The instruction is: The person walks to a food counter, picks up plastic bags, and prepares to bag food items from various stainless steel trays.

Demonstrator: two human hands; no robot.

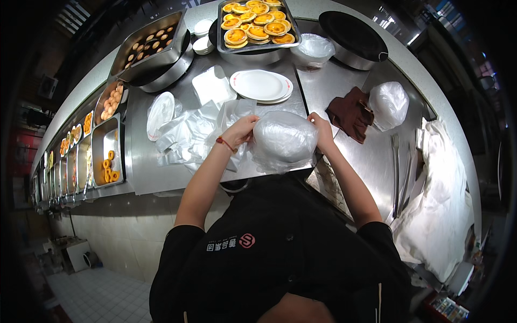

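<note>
A rounded bundle wrapped in clear plastic film [286,137] rests near the front edge of the steel counter, its contents blurred by the film. My left hand [243,130] pinches the film at its left side, a red bracelet on the wrist. At the bundle's upper right, my right hand [320,131] has its fingers on the film. Crumpled plastic bags [190,135] lie left of my left hand. Behind the bundle are stacked white oval plates [258,84] and a white square dish [214,85]. A brown cloth [353,113] lies to the right.
A tray of egg tarts [258,24] stands at the back, with a plastic-covered bowl [313,48] beside it. Steel food pans [108,141] line the left. Tongs [396,173], another plastic-wrapped bundle [388,105] and a white cloth [440,202] lie at the right.
</note>
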